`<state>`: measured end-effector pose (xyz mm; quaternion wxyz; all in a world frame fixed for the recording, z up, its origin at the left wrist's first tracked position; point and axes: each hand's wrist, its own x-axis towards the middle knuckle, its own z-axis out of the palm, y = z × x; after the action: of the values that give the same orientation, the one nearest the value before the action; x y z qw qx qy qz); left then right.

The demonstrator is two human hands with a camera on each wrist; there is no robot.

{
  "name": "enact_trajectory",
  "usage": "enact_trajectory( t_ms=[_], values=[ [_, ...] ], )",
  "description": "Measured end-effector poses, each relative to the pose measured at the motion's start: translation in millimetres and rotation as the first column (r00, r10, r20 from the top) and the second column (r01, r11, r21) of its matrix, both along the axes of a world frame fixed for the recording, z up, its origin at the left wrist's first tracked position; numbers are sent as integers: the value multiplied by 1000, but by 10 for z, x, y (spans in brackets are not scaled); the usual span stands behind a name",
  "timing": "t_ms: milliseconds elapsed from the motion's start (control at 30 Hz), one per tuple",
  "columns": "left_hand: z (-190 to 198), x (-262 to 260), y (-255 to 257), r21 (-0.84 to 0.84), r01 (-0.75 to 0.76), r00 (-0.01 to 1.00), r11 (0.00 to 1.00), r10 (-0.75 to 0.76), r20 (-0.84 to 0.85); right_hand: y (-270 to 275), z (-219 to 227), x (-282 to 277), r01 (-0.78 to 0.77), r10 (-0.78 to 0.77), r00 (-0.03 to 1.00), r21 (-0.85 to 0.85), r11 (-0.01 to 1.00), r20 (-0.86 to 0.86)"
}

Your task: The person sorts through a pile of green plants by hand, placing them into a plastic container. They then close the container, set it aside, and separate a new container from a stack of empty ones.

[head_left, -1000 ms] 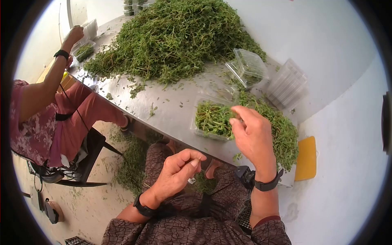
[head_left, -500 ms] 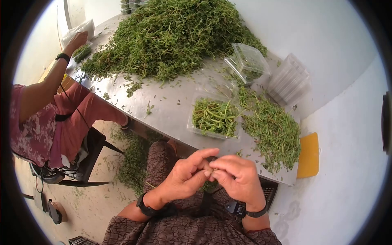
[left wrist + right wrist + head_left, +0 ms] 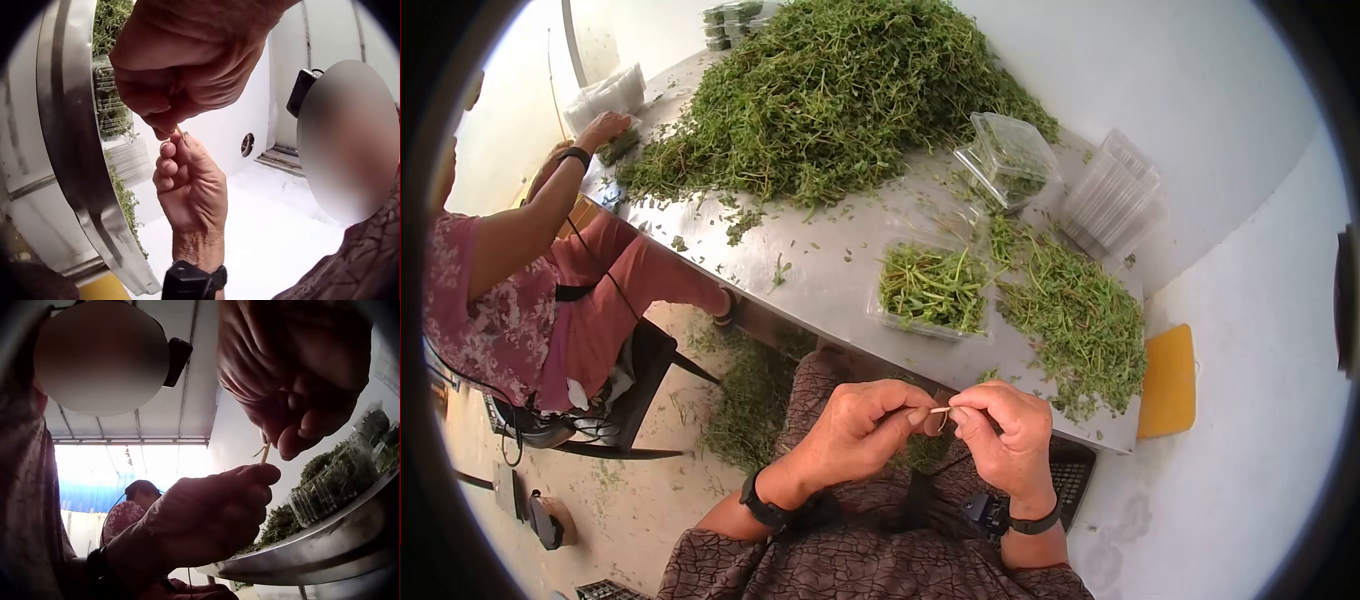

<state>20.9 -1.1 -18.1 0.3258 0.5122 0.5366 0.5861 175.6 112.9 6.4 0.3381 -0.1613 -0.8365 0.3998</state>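
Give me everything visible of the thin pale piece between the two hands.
The pale piece is slim and stick-like, cream to yellowish. A finer strand branches off its side. It looks like plant stem, though the material cannot be told for sure. The left hand and the right hand pinch it from either side, their fingertips hiding both ends. It is held up off the table, on the person's side of the table's near edge.

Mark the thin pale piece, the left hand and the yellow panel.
Thin pale piece (image 3: 266, 454), right wrist view: its bare middle.
Left hand (image 3: 855, 432), head view: its middle.
Yellow panel (image 3: 1169, 382), head view: its flat face.
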Motion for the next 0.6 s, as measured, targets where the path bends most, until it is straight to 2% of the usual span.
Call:
enact_trajectory(
  t_ms=[33,100,233,300,333,367,433,500,567,600],
  values=[
    [9,-10,8,1,0,1000,1000,0,-2,-2,3,-5,1,-1,1000,10,1000,-6],
    [33,-40,33,152,-41,975,987,73,-212,-1,-6,-33,-3,4,1000,34,999,-22],
    [41,-143,78,196,-118,930,973,177,-322,37,15,-51,58,-56,998,84,995,-32],
    [108,-219,135,271,-234,851,934,331,-407,53,56,-43,104,-102,993,44,994,-58],
    [135,-239,193,328,-284,824,901,405,-397,66,71,-40,148,-148,986,-1,989,-79],
    [152,-288,249,329,-283,824,901,404,-397,85,75,-37,149,-149,986,0,989,-80],
    [159,-395,382,473,-314,683,823,542,-490,127,76,-29,159,-159,983,-12,987,-90],
    [129,-467,514,466,-321,675,825,544,-498,178,39,-23,164,-162,983,18,986,-83],
    [57,-555,651,496,-285,579,821,559,-594,209,16,-2,169,-165,984,48,984,-70],
    [10,-580,710,468,-270,620,842,524,-584,223,11,7,190,-189,981,48,981,-34]
  ],
)
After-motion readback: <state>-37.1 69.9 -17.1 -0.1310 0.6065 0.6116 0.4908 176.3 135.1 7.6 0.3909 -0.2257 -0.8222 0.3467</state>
